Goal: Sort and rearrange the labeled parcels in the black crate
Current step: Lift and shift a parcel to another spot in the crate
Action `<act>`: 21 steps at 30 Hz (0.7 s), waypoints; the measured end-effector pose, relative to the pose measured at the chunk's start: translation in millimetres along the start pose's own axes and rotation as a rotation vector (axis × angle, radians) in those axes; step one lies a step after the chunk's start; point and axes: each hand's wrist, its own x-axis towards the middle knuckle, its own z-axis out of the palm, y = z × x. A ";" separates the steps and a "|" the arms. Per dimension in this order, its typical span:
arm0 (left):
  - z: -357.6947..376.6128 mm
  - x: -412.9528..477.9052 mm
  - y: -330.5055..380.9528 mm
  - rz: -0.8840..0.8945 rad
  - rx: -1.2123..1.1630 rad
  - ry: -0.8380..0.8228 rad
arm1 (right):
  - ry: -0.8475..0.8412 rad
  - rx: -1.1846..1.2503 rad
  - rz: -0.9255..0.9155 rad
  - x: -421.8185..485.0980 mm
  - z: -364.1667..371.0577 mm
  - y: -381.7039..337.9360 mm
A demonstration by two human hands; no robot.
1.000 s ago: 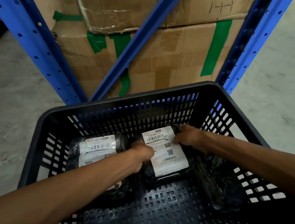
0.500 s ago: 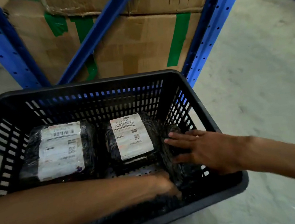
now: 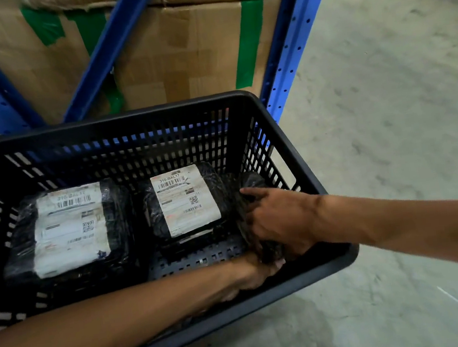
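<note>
While both hands [image 3: 278, 222] grip it, unlabeled parcel [image 3: 248, 184] against crate [image 3: 300, 153] right wall

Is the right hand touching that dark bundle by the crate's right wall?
Touching. The head view shows the right hand pressed onto the dark wrapped parcel by the crate wall, fingers curled around it with no gap.

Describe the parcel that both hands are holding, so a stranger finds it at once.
Look in the black crate before the blue rack. Against its right wall stands a third parcel, gripped by both hands. Unlike its two flat neighbours, it shows no white label.
</note>
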 end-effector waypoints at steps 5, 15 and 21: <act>-41.3 -42.3 -10.8 0.028 -0.015 -0.026 | 0.178 0.837 0.167 -10.5 -32.0 41.5; -104.1 -114.8 -33.7 0.305 -1.005 0.678 | 0.522 2.508 0.674 36.8 -39.1 89.8; -119.1 -84.0 -31.4 0.085 -0.585 1.010 | 0.599 2.423 0.674 73.0 -37.7 73.7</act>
